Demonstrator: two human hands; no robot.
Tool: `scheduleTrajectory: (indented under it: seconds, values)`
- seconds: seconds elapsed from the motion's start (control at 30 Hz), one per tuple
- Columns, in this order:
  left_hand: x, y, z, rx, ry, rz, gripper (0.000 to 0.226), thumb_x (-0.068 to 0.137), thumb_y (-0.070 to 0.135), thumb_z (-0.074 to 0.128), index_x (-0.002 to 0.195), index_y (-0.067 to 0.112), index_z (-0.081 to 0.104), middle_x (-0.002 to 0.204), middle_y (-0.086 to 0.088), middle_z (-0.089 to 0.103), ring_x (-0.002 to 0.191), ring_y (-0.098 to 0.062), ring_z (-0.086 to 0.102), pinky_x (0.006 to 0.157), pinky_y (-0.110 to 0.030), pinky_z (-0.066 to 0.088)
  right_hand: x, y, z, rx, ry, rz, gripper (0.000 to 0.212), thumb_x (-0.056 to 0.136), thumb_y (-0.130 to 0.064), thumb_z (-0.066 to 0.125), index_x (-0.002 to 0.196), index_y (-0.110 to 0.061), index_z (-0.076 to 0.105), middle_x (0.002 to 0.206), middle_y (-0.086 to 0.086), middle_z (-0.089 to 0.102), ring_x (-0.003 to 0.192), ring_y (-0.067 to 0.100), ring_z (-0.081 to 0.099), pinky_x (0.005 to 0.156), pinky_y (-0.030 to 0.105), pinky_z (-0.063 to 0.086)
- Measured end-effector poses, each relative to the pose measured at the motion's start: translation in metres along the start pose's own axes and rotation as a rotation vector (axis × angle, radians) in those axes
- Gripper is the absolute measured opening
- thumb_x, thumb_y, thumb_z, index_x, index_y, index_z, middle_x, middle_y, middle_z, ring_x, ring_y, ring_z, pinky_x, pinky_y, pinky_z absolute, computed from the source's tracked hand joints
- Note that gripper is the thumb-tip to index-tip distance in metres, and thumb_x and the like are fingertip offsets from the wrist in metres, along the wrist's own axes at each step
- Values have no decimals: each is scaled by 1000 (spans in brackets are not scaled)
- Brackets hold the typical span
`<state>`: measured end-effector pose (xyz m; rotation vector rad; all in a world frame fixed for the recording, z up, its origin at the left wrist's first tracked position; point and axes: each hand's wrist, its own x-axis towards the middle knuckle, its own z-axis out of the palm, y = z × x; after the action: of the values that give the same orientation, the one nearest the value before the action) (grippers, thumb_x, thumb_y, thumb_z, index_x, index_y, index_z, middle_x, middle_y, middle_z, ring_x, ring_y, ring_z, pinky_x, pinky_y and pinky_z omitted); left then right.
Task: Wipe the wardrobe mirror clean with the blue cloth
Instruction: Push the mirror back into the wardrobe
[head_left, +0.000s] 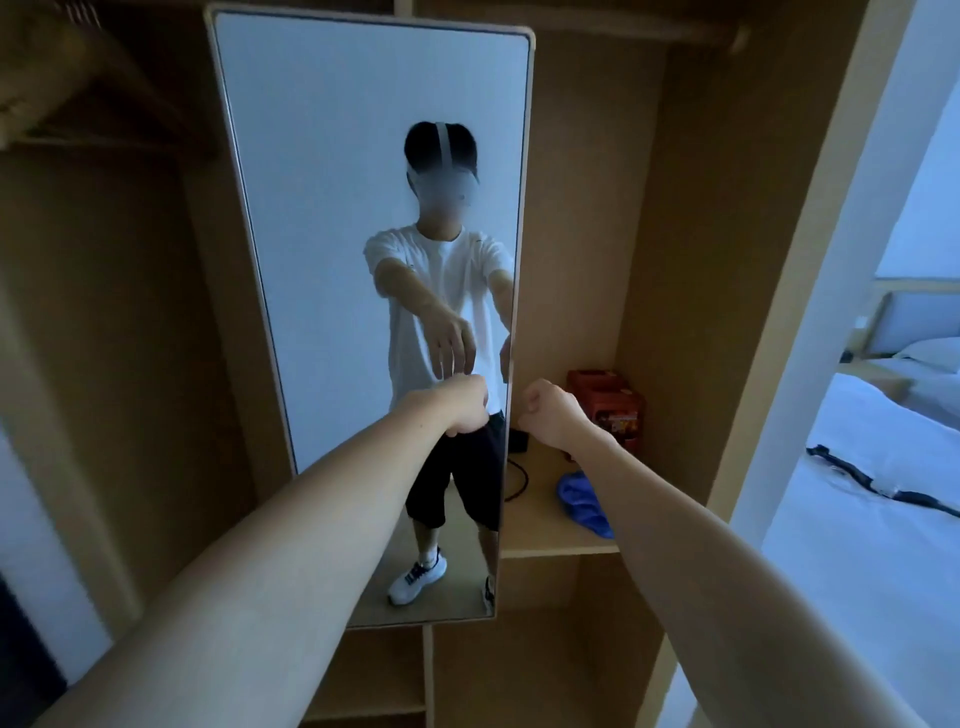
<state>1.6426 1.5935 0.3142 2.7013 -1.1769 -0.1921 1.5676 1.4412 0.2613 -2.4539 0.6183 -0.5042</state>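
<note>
Cloth is the matter here: the blue cloth (584, 501) lies crumpled on the wooden shelf (545, 540) in the lower centre-right of the frame, partly hidden behind the right forearm, and neither hand touches it; the wardrobe mirror (363, 218) stands tall in the centre-left of the frame, framed in pale wood, its right edge just beside the shelf compartment. The left hand (465, 405) reaches forward in front of the lower glass with its fingers curled into a loose fist, holding nothing that I can see; the right hand (550, 413) is likewise curled shut and empty, raised above the shelf, just right of the mirror's edge, with the cloth below and nearer the camera. A red box (608, 405) sits at the back of the shelf behind the right hand, and a black cable (517, 478) trails along the shelf beside the mirror. The cloth looks soft, thin and light, limp enough to bunch in one hand; I judge it best pinched at the top of the heap and gathered into the palm, so a flat pad faces the glass. The mirror is rigid, smooth and breakable, so pressure should be even and moderate; wiping has not yet begun, and picking up the cloth appears to be the step in hand.
</note>
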Motion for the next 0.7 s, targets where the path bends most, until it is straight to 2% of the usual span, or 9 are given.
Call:
scheduleTrajectory:
  seconds: [0.1,0.2,0.27,0.33,0.43,0.57,0.7]
  values:
    - [-3,-6,-15,-10,6,-69,17,85,1,42,74,8,52,76,-12,56,60,-26,56,55,-30,43,21,-7,-3,77,-25,25,38,86,-22,68,119,-9,54,104,2,62,95,22,58,75,30,48]
    - [-1,-14,-26,5,32,-132,15,84,1,40,85,5,54,80,-14,58,63,-26,58,54,-30,44,41,-15,-6,102,-30,0,38,84,-14,65,120,-13,54,108,6,65,92,22,60,66,29,47]
    - [1,-18,-28,10,33,-160,20,82,1,38,89,4,56,87,-18,63,63,-28,60,54,-30,45,47,-18,-5,108,-55,-19,32,84,-11,62,115,-13,54,105,5,64,88,20,57,64,27,44]
    - [1,-19,-29,20,25,-185,21,82,1,37,91,3,56,85,-19,63,63,-28,58,56,-30,44,50,-19,-2,128,-81,-36,30,84,-7,57,112,-15,51,101,3,61,85,20,56,61,25,43]
    - [8,-20,-31,23,35,-200,19,80,-2,41,88,9,55,79,-17,60,65,-30,56,62,-33,44,54,-19,2,203,-63,-52,26,87,-7,49,111,-17,53,99,2,58,82,20,55,62,27,43]
    - [11,-25,-36,5,34,-220,22,81,3,41,91,5,61,79,-14,60,62,-27,54,63,-32,41,56,-14,5,255,3,-31,29,102,-18,43,128,-13,53,112,3,60,92,19,54,76,28,41]
    - [7,-35,-35,16,26,-236,17,83,2,40,84,7,56,73,-13,57,54,-24,47,59,-29,38,51,-14,11,252,50,-50,22,104,-18,38,118,-12,54,93,0,57,75,15,52,58,27,38]
